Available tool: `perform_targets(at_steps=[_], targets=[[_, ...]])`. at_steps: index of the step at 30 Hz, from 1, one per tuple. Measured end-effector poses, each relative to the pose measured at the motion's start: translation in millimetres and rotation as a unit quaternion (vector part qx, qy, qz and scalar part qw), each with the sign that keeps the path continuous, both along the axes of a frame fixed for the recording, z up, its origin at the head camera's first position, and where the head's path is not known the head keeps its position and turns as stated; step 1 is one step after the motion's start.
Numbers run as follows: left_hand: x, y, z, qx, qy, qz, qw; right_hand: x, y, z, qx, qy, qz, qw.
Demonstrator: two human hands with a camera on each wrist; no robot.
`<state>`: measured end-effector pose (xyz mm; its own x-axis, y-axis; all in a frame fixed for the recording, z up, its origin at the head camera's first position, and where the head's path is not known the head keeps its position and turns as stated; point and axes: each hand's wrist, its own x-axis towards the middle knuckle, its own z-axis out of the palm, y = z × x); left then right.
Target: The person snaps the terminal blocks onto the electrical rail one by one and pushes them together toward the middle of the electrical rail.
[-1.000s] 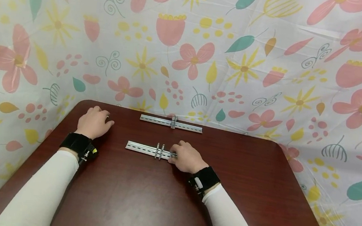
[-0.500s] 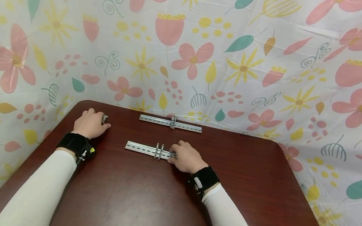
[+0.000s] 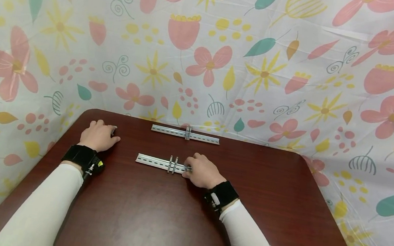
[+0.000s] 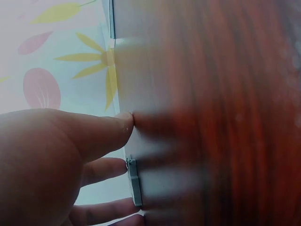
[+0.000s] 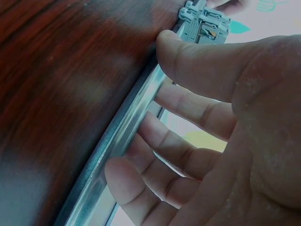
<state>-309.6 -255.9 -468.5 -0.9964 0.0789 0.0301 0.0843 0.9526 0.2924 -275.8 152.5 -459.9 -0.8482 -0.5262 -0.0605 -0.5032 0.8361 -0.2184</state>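
Note:
On the left side of the table, my left hand point(image 3: 98, 136) is palm down with fingers spread. In the left wrist view its fingertips touch a small grey clip-like piece point(image 4: 135, 182) standing on the tabletop, while the thumb point(image 4: 106, 132) rests apart from it. My right hand point(image 3: 204, 171) grips the right end of a slotted metal DIN rail point(image 3: 151, 161), covering that end in the head view. Two narrow grey clips point(image 3: 172, 164) sit across this rail just left of the fingers. The right wrist view shows the rail's edge point(image 5: 113, 136) running along the fingertips.
A second slotted DIN rail point(image 3: 167, 129) lies near the table's back edge, bearing grey clips point(image 3: 188, 133) close together. Behind the dark red-brown table point(image 3: 130, 212) hangs a flowered white curtain point(image 3: 200, 91), which also runs along both sides.
My left hand has shifted slightly left and toward me, and the small grey piece now shows beside its fingers. The right hand and both rails stay in place.

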Motion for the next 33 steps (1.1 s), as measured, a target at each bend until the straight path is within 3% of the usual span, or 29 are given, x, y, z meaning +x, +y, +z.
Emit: perform_targets(at_steps=[21, 33], targets=[[-0.1, -2.8, -1.1, 0.014, 0.038, -0.014, 0.9991, -0.3, -0.5, -0.3, 0.001, 0.002, -0.004, 1.0], [0.6, -2.1, 1.0, 0.043, 0.041, -0.007, 0.9982, 0.6, 0.3, 3.5, -0.012, -0.006, 0.0, 1.0]])
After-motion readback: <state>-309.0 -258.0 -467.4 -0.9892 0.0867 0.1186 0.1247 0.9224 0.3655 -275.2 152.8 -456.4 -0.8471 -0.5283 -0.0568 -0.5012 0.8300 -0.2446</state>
